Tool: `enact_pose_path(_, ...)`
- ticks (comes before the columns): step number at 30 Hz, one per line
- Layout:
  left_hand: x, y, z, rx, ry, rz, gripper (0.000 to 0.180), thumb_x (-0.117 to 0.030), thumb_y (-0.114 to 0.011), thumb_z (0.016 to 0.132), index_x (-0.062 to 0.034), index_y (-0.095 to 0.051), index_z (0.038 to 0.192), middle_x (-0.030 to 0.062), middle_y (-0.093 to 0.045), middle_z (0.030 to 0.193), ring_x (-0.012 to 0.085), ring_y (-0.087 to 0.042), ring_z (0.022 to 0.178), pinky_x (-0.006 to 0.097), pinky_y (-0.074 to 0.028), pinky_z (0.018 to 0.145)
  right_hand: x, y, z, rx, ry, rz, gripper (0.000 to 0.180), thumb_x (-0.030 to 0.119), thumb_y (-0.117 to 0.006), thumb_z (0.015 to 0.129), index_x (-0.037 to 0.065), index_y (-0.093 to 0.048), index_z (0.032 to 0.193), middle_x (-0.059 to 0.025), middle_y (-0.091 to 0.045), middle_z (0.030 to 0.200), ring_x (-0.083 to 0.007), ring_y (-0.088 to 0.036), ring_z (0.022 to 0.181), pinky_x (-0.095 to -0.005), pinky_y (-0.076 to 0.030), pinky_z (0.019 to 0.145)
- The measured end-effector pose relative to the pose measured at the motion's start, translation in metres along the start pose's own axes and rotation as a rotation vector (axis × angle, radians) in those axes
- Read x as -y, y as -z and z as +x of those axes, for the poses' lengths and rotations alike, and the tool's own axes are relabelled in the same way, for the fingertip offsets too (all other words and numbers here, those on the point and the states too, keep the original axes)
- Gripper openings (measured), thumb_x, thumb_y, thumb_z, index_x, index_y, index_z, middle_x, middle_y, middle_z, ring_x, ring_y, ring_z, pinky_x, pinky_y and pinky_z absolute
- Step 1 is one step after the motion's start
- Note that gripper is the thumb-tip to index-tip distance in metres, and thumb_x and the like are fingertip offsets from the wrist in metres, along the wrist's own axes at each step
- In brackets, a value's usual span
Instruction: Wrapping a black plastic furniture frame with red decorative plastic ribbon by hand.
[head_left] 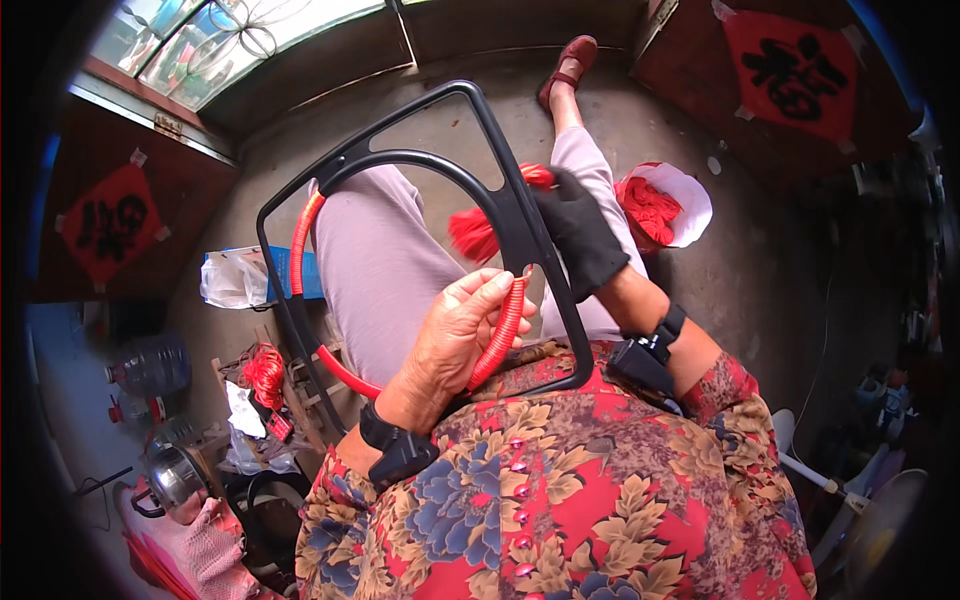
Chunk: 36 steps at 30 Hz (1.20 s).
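A black frame [553, 262], an open four-sided shape with a curved ring inside, rests across my lap. Red cord is wound in tight coils [300, 245] round parts of the ring. My bare left hand [465, 325] pinches the coiled red cord [507, 335] at the ring's right side, thumb and forefinger at the top end of the winding. On the frame's right, my right hand [580, 235] wears a black glove and is closed round a bundle of red cord [474, 235], which passes behind the frame and shows inside the ring. The gloved fingertips are partly hidden.
A white bag of red cord [688, 212] stands on the floor at right. To the left are a blue box with a clear bag [235, 280], a red cord hank [264, 375] on a small wooden stand, plastic bottles [150, 365] and a metal pot [178, 482].
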<state>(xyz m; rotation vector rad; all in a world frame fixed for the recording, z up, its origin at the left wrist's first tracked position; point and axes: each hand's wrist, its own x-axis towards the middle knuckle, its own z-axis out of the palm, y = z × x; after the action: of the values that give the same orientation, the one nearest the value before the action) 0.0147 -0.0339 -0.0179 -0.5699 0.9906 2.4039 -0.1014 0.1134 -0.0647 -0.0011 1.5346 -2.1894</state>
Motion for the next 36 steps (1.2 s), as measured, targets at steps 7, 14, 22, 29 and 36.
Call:
enact_pose_path(7,0.007,0.01,0.0,-0.02,0.092,-0.102,0.031,-0.027,-0.059,0.089,-0.0005,-0.054,0.103,0.0106,-0.062,0.081,0.0171,-0.062,0.065,0.027,-0.054,0.056,-0.012,-0.013,-0.002,0.494,0.078,0.02,0.036,0.026,-0.054,0.09,0.002,-0.05,0.116,-0.0086,-0.059,0.103,-0.0164,-0.059,0.088,-0.0273,-0.049,0.075)
enact_pose_path(14,0.01,0.007,0.001,0.064,-0.051,-0.202,0.034,-0.021,-0.063,0.085,0.0,-0.053,0.11,0.0108,-0.064,0.088,0.0182,-0.064,0.068,0.029,-0.055,0.057,0.04,-0.033,-0.028,0.54,-0.484,0.625,0.047,0.033,-0.05,0.092,0.001,-0.045,0.126,-0.0106,-0.058,0.112,-0.0158,-0.059,0.088,-0.0297,-0.047,0.087)
enact_pose_path(22,0.005,0.0,0.005,0.002,-0.041,-0.144,0.028,-0.024,-0.061,0.087,-0.0031,-0.056,0.105,0.006,-0.065,0.089,0.0151,-0.065,0.071,0.027,-0.057,0.057,0.042,-0.029,-0.044,0.31,-0.267,0.025,0.035,0.017,-0.064,0.082,0.001,-0.055,0.112,-0.0039,-0.059,0.096,-0.0099,-0.056,0.087,-0.026,-0.046,0.079)
enact_pose_path(29,0.01,0.02,0.013,0.129,-0.139,-0.152,0.014,-0.013,-0.056,0.09,-0.0029,-0.055,0.1,0.0057,-0.064,0.089,0.0121,-0.063,0.075,0.026,-0.055,0.062,0.034,-0.004,-0.082,0.277,-0.331,-0.218,0.038,0.015,-0.064,0.081,-0.002,-0.057,0.114,-0.0051,-0.062,0.101,-0.0089,-0.056,0.091,-0.0248,-0.045,0.082)
enact_pose_path(36,0.009,0.007,0.01,-0.018,-0.17,-0.158,0.01,-0.011,-0.055,0.091,-0.0021,-0.056,0.095,0.0058,-0.063,0.087,0.0107,-0.063,0.075,0.022,-0.054,0.063,0.017,0.004,-0.087,0.322,-0.269,-0.221,0.051,0.018,-0.064,0.08,-0.001,-0.047,0.124,-0.0064,-0.058,0.113,-0.0109,-0.054,0.101,-0.0258,-0.043,0.088)
